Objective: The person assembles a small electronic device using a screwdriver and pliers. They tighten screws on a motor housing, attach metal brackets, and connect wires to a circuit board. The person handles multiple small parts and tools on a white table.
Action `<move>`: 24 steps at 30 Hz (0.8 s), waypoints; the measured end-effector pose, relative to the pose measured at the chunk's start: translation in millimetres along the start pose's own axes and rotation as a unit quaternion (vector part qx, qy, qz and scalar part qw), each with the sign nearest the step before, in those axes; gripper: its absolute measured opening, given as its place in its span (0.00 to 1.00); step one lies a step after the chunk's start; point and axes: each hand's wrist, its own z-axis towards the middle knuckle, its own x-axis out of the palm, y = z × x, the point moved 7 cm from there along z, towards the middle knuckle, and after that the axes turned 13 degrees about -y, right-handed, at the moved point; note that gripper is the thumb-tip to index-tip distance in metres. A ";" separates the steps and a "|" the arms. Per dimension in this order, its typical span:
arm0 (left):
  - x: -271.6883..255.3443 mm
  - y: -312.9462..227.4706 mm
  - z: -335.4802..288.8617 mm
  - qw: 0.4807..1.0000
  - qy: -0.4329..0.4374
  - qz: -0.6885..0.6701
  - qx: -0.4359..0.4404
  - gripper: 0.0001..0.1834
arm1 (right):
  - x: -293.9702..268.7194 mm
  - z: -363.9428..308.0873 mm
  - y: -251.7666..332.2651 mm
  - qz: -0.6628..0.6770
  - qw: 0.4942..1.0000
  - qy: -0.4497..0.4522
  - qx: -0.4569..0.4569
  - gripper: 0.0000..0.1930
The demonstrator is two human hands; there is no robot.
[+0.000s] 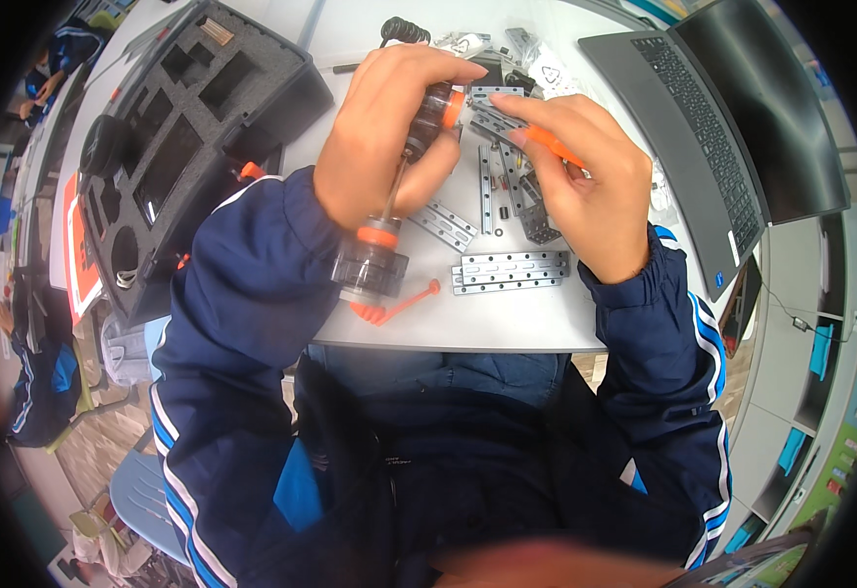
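Observation:
My left hand is closed round a dark cylinder with an orange band. A thin metal rod seems to run from it to a second, smoky see-through cylinder with an orange collar near my left sleeve. My right hand pinches a slim orange tool; its tip is too small to make out. Between my hands lie slotted grey metal beams, one end close to my fingertips. Closer to me are stacked metal beams and a red-orange wrench-like piece.
An opened black case with grey cut foam stands at the left. On the right is an open laptop. Clear plastic bags and a coiled black cable lie at the back. Small nuts and spacers lie loose mid-table.

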 end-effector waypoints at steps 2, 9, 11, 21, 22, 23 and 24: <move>-0.9 -0.9 0.4 1.000 -0.010 0.003 0.006 0.24 | -0.3 0.3 1.9 0.001 1.000 -0.006 -0.013 0.19; 1.3 0.2 1.3 0.999 -0.014 -0.026 0.013 0.27 | 4.0 -0.2 1.9 0.004 0.999 0.046 -0.006 0.21; 1.6 0.6 0.7 1.000 0.006 -0.005 0.019 0.26 | 4.6 -0.4 1.4 0.006 0.999 0.048 -0.008 0.21; 0.9 4.4 0.2 1.000 0.011 -0.007 -0.021 0.27 | 1.5 3.0 0.9 0.000 0.999 0.013 -0.034 0.15; 0.8 4.7 0.0 1.000 0.010 -0.011 -0.026 0.27 | -0.1 3.3 0.2 0.016 1.000 0.003 -0.018 0.13; 1.1 4.8 -0.4 0.999 0.010 -0.014 -0.031 0.27 | 2.7 1.9 -9.1 0.045 0.997 0.022 0.066 0.11; 1.3 2.9 -0.4 1.000 0.012 -0.018 -0.019 0.27 | 5.8 -1.5 -17.7 0.074 0.985 0.041 0.149 0.09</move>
